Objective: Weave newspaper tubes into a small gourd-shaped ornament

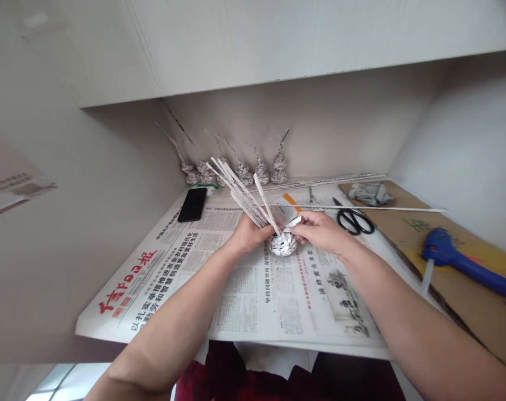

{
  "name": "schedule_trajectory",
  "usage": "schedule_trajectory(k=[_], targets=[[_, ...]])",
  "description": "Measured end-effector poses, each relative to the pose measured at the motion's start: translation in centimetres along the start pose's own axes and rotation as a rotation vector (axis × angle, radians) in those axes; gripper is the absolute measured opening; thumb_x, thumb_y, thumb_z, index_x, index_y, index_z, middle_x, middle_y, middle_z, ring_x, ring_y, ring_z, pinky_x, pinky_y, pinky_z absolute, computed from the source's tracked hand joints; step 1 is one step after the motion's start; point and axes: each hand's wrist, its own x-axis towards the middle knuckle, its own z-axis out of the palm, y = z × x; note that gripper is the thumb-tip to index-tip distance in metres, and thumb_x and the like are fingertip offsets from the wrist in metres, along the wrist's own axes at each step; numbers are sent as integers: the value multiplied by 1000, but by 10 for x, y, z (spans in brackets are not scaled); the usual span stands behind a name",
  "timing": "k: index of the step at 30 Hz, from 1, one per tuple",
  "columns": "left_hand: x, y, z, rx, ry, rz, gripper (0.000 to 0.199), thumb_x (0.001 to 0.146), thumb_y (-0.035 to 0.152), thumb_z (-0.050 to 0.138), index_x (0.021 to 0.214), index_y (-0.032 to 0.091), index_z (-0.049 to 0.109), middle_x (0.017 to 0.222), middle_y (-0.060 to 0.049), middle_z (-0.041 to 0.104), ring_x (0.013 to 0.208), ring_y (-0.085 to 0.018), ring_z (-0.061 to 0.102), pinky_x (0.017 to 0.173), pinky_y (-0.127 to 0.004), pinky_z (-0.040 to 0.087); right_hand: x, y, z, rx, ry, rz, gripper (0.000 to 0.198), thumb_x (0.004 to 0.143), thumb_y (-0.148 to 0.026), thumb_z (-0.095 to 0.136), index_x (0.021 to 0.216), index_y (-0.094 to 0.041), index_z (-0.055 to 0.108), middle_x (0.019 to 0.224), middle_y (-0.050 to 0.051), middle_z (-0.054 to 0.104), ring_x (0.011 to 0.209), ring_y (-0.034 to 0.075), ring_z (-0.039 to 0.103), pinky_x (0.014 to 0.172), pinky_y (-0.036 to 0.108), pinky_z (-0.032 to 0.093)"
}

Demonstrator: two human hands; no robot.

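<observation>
A small round weave of rolled newspaper strips is held just above the newspaper-covered table. Its loose paper rods fan up and to the left. My left hand is closed around the base of these rods at the left side of the weave. On the right side, my right hand pinches a paper strip at the rim of the weave. A long thin paper rod stretches rightward behind my right hand. Some of my left fingers are hidden behind the rods.
Several gourd-shaped woven paper pieces line the back wall. A black phone lies on the newspaper. At right are black-handled scissors, a blue glue gun, a crumpled cloth and cardboard. A cabinet overhangs the table.
</observation>
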Motion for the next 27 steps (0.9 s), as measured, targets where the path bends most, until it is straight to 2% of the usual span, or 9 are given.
schedule_trajectory(k=[3, 8, 10, 14, 19, 23, 27], targets=[[-1, 2, 1, 24, -14, -21, 27, 71, 36, 75, 80, 13, 66, 67, -1, 63, 55, -11, 55, 56, -23, 48, 3, 5, 2, -23, 27, 10, 6, 67, -25, 65, 64, -21, 61, 55, -2, 60, 53, 14, 53, 52, 26, 41], [-2, 3, 0, 74, 2, 74, 21, 73, 31, 73, 81, 14, 64, 78, -3, 67, 72, -15, 62, 71, -25, 51, 1, 1, 7, -135, 131, -15, 17, 70, -38, 68, 69, -21, 65, 69, 2, 68, 64, 17, 59, 60, 29, 44], [-2, 2, -1, 80, -4, 77, 22, 72, 32, 74, 83, 15, 64, 80, -3, 67, 74, -15, 63, 73, -26, 52, -2, -4, 9, -192, 152, -49, 17, 71, -37, 66, 67, -21, 63, 69, 1, 67, 66, 17, 59, 63, 29, 43], [-2, 0, 0, 85, -9, 75, 21, 73, 32, 73, 81, 15, 64, 79, -3, 67, 74, -15, 63, 73, -25, 51, -4, -7, 9, -199, 114, -106, 12, 72, -32, 63, 67, -21, 59, 65, -1, 63, 62, 15, 56, 61, 28, 41], [-2, -4, 1, 89, -17, 86, 16, 78, 28, 68, 83, 14, 64, 77, -2, 67, 73, -14, 63, 72, -25, 51, -2, -1, 7, -143, 44, -64, 10, 73, -30, 62, 71, -21, 59, 59, -3, 59, 54, 13, 52, 53, 25, 37], [-1, -4, 0, 119, -12, 84, 14, 79, 26, 66, 85, 14, 64, 80, -3, 68, 75, -14, 63, 73, -25, 51, -2, 0, 7, -194, 55, -52, 9, 73, -28, 62, 75, -21, 59, 61, -3, 61, 53, 12, 53, 50, 24, 36], [-1, 1, -1, 124, -49, 84, 16, 79, 28, 67, 84, 13, 65, 81, -3, 67, 77, -15, 63, 74, -25, 51, -3, -1, 9, -246, 104, -94, 12, 75, -33, 62, 78, -21, 61, 67, -1, 66, 60, 15, 59, 55, 25, 40]])
